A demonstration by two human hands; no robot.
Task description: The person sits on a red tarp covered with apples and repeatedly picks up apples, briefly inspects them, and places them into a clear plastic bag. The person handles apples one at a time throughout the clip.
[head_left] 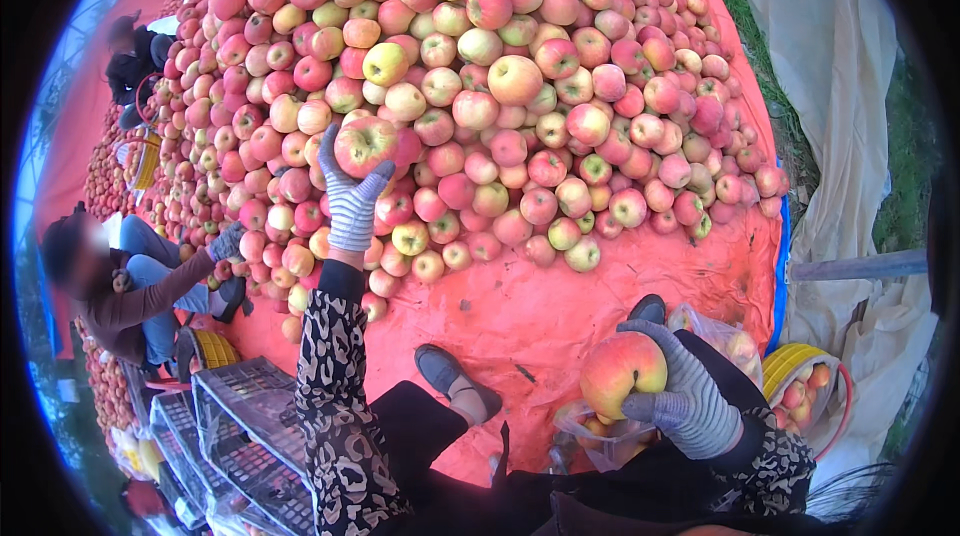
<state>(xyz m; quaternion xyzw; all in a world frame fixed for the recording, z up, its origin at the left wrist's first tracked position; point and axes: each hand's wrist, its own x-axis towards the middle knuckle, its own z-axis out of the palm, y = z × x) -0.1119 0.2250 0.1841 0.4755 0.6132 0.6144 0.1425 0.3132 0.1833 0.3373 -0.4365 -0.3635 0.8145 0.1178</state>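
In a striped grey glove, my left hand (353, 198) reaches out to the near face of a large apple heap (480, 46). Its fingers are closed round a red-and-yellow apple (365, 144) with the blossom end showing. Close to my body on the right, my gloved right hand (692, 404) grips a bigger red-yellow apple (622, 376), thumb across its front and stem hollow visible. Below that apple lies a clear plastic bag (606, 441) with apples in it, partly hidden by my hand.
Red sheeting (520, 316) covers the ground under the heap. Black plastic crates (250, 426) stand at lower left. A yellow basket of apples (797, 391) sits at right beside another plastic bag (738, 344). One co-worker (140, 286) sits at left, reaching to the heap; another person (132, 66) is farther back.
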